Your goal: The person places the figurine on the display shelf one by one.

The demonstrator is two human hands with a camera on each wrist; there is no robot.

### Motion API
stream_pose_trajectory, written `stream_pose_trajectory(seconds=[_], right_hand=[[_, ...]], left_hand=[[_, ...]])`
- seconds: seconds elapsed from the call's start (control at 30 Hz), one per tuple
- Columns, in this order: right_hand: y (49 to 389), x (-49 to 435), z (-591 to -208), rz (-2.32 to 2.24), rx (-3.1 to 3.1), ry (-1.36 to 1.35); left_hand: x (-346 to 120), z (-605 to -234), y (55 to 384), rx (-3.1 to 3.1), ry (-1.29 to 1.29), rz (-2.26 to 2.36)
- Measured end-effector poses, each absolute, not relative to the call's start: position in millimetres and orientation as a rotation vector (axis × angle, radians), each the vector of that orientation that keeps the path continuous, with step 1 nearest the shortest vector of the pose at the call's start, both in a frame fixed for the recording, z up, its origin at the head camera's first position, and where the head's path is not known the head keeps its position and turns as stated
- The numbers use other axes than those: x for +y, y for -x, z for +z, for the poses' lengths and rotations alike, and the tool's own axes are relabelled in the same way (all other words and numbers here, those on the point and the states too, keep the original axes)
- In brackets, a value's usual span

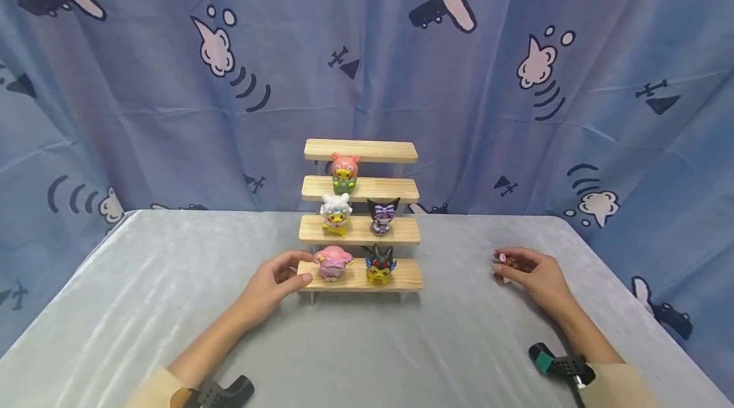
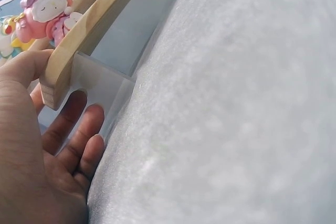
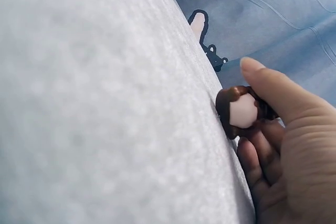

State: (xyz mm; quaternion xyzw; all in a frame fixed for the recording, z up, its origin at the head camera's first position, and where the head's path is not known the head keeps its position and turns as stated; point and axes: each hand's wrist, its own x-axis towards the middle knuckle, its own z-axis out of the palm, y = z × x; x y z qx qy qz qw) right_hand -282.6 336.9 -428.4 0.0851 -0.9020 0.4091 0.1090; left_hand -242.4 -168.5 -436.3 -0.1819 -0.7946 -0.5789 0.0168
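Observation:
My left hand [image 1: 274, 282] grips the left end of the lowest board of a tiered display stand [image 1: 360, 152]. In the left wrist view, thumb and index finger are at the rounded wooden end, while the other fingers lie beside the clear support [image 2: 102, 80] below. A pink figurine [image 1: 332, 263] stands close to these fingertips, and a black-eared yellow figurine [image 1: 380, 266] shares that board. Off to the right, my right hand [image 1: 530, 273] holds a small brown figurine [image 3: 242, 109] with a pale round patch, low at the tabletop. Fingers partly hide it.
Higher boards carry a white-hooded figurine [image 1: 335, 213], a black-and-purple figurine [image 1: 382, 215] and a pink-hooded figurine [image 1: 345, 172]. A pale cloth covers the table [image 1: 459, 331]. Behind it hangs a blue patterned curtain [image 1: 367, 32].

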Motion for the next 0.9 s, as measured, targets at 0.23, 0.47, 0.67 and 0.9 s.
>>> stream_pose_trajectory(seconds=[0.23,0.47,0.67,0.9], right_hand=[[281,335,-428,1.193,-2.725,-0.433],[284,342,-418,1.567,-2.731,-0.894],[286,342,-416,1.621,-2.813,-0.886],[280,336,-421,1.425,-2.78,-0.585]], left_hand=[[-169,-438,240,-2.468,0.553,-1.788],[-172,-435,238,-2.482,0.555,-1.769],[-174,-435,239,-2.499,0.543,-1.757],[-169,-435,242,-2.493,0.554,-1.779]])
